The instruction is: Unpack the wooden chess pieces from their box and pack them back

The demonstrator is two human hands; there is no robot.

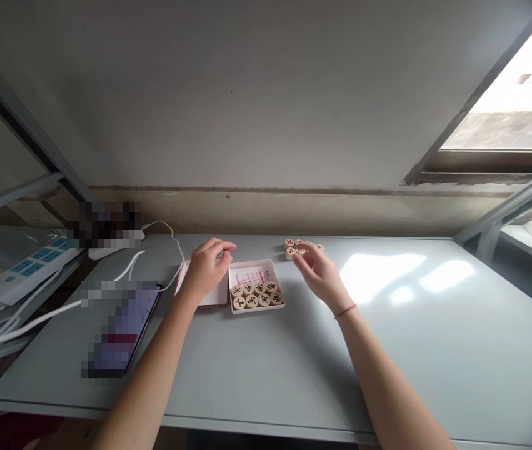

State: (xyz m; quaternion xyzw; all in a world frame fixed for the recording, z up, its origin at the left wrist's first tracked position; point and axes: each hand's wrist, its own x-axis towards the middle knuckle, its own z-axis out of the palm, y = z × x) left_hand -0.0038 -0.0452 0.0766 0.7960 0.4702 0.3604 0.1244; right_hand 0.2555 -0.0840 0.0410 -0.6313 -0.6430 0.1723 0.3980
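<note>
Both hands are low over the table (387,369), near its far side. The left hand (207,270) is curled, with its fingers bent in, and sits over a red and white box lid (202,294). It seems to hold nothing, but it is hard to tell if it touches the lid. The right hand (319,275) is half open in a narrow shape, with its fingertips (297,260) right at a small pile of round wooden chess pieces (296,245). Beside the lid is an open white paper box (257,310) with more pieces (254,295) set in two rows, and a pink print (249,277) shows on its floor. The pieces look light, hard and smooth, like thick coins, so they should be easy to pinch by the edge, but they may slip. The box looks thin and could bend if squeezed. To the left, a white cord (179,250), a blurred screen (120,331) and a power strip (26,269) lie away from the hands. A thin red string (345,310) goes around the right wrist.
</note>
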